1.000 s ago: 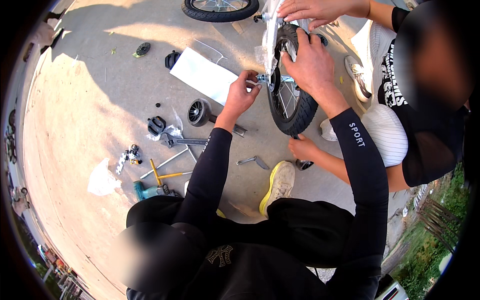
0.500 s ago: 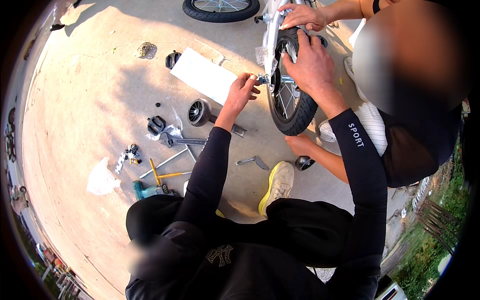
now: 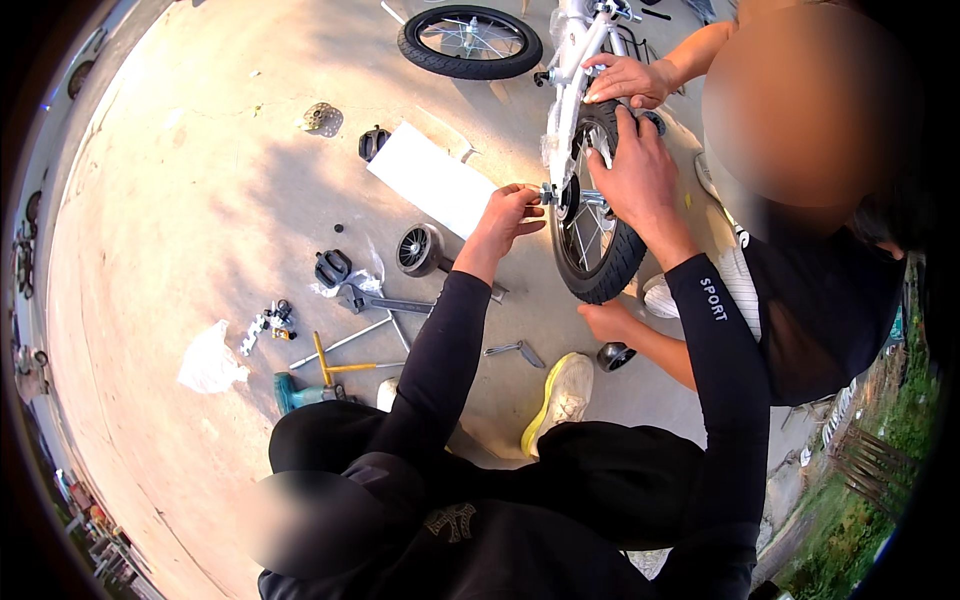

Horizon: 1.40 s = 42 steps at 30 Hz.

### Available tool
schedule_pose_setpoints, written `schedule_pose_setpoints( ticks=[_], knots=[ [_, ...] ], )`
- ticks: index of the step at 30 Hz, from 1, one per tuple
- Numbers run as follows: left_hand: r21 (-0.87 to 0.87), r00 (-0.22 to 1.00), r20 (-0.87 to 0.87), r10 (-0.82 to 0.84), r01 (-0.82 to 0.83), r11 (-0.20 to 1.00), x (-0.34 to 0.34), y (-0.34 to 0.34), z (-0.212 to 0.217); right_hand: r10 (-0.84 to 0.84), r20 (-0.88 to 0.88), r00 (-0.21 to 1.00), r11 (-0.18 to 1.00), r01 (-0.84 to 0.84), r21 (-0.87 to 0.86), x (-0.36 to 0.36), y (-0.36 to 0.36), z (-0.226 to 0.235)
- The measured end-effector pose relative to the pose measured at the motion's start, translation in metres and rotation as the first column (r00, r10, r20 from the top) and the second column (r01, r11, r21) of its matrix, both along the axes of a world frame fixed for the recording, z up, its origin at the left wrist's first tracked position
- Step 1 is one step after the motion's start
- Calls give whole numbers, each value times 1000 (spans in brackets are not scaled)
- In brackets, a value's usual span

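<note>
A small white bicycle frame (image 3: pixel 572 75) stands with a black-tyred wheel (image 3: pixel 600 262) in its fork. My left hand (image 3: pixel 508 215) pinches the axle nut (image 3: pixel 547 190) at the wheel's hub. My right hand (image 3: pixel 634 170) grips the top of the tyre. Another person crouches at the right: one of their hands (image 3: pixel 625 78) rests on the frame above mine, the other (image 3: pixel 605 322) sits on the ground under the wheel.
A second wheel (image 3: pixel 470 40) lies flat at the top. On the concrete lie a white board (image 3: pixel 430 180), a small training wheel (image 3: pixel 417 249), a pedal (image 3: pixel 332 268), a wrench (image 3: pixel 385 302), metal rods, a green tool (image 3: pixel 300 393) and my yellow-soled shoe (image 3: pixel 560 400).
The view has shifted so the bicycle sits lower and the second wheel shows fully. Both my hands stay on the axle and tyre. The other person's head has moved.
</note>
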<state>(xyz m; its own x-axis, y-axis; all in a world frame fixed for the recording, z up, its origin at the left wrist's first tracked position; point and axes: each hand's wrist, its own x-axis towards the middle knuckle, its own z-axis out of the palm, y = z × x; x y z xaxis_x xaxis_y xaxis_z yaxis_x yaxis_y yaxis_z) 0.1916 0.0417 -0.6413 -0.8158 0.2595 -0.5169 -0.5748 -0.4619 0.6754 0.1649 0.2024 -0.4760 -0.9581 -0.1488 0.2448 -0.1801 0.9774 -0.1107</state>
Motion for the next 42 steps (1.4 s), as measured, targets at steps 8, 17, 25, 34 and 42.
schedule_pose_setpoints(
  ticks=[8,17,25,34,42],
  knots=[
    [-246,986,-93,-141,115,962,-12,5,-6,-16,6,1000,999,16,49,0,3,-1],
    [-612,973,-104,-208,103,784,-8,21,-6,-41,40,998,995,38,91,1,1,0],
    [-595,972,-102,-212,112,796,-7,30,-17,-70,83,994,996,65,64,1,4,-1],
    [-13,1000,12,-27,27,1000,-7,18,-25,-32,40,999,999,30,44,0,-4,-2],
    [-344,992,-99,-80,42,938,-9,22,-5,-102,163,981,994,95,47,3,-5,8]
  ],
)
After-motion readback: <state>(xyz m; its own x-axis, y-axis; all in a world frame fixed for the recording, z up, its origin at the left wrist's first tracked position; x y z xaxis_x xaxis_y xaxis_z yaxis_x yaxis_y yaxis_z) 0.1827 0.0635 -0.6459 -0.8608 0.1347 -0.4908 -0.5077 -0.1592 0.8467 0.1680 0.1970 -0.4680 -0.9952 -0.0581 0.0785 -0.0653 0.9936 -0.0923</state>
